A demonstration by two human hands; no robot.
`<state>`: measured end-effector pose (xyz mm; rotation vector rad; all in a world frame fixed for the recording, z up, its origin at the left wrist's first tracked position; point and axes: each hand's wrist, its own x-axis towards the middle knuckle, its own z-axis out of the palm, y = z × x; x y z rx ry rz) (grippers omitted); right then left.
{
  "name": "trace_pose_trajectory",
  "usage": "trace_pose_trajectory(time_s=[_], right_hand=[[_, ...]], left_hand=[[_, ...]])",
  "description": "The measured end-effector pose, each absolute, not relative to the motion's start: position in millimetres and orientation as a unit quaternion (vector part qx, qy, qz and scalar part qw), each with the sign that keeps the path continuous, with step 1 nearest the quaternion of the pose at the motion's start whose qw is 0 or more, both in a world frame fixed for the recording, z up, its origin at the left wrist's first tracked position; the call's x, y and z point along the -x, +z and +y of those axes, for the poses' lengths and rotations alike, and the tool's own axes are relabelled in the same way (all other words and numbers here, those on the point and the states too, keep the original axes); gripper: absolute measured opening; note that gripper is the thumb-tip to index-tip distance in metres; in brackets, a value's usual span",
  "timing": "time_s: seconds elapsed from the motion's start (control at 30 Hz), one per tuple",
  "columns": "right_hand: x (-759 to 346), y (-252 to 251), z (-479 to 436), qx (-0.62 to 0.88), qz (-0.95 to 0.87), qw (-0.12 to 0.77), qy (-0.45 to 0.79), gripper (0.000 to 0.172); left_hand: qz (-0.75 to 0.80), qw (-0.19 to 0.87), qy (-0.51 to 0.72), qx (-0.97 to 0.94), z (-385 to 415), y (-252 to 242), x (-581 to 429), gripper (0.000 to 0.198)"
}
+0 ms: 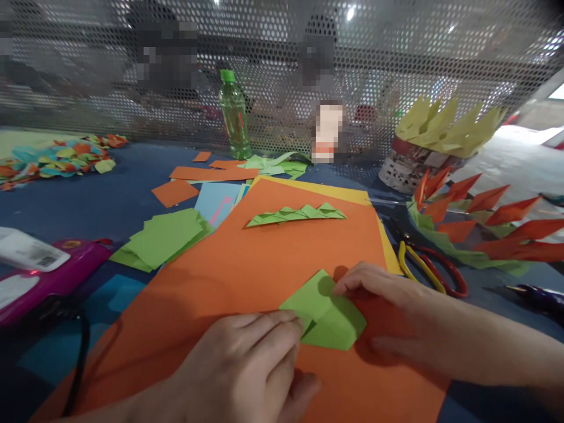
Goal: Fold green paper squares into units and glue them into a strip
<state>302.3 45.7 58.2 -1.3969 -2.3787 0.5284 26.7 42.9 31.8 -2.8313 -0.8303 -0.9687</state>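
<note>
A partly folded square of green paper (pixel 337 320) lies on a large orange sheet (pixel 229 264). My left hand (pixel 251 358) rests with its fingers pressed together on the paper's lower left edge, the tips partly hidden. At the paper's right side is my right hand (pixel 396 305), its thumb apart from the fingers and its index fingertip at the upper right edge. Farther back on the sheet sits a chain of folded green paper (pixel 297 215). Beside the sheet at left lies a stack of green paper squares (pixel 165 238).
Scissors (pixel 423 267) and a pen (pixel 537 298) lie at right, near an orange-and-green paper crown (pixel 480 226) and a yellow-topped one (pixel 445 132). A green bottle (pixel 235 117) stands behind. At left are a magenta glue gun (pixel 74 264), its black cord (pixel 83 352) and paper scraps (pixel 57 158).
</note>
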Motion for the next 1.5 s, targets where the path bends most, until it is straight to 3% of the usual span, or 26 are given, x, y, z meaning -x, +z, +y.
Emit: trace_pose_trajectory(time_s=[0.1,0.33,0.57,0.73,0.97,1.17,1.5], right_hand=[[-300.3,56.2,49.7,0.478,-0.836,0.122,0.239,0.059],[-290.2,47.8,55.0,0.433,-0.847,0.213,0.226,0.049],[-283.4,46.9,49.3,0.386,-0.891,0.229,0.074,0.026],[-276.1,43.1,39.3,0.358,-0.915,0.183,0.016,0.031],[-275.7,50.5,39.8,0.343,-0.912,0.18,0.133,0.018],[-290.8,47.6,51.9,0.346,-0.888,0.172,0.249,0.024],[-287.7,48.5,47.7,0.333,-0.891,0.178,0.253,0.017]], left_hand=[[-0.259,0.022,-0.312,0.914,42.0,31.2,-26.7,0.034],[-0.251,0.039,-0.331,0.909,46.5,29.6,-29.8,0.032],[-0.272,0.033,-0.352,0.895,40.0,37.2,-28.1,0.027],[-0.253,0.005,-0.323,0.912,39.3,38.6,-32.2,0.033],[-0.255,-0.009,-0.301,0.919,40.1,29.1,-32.3,0.036],[-0.252,0.024,-0.296,0.921,36.4,23.5,-29.4,0.031],[-0.249,0.031,-0.307,0.918,39.4,22.1,-34.1,0.027]])
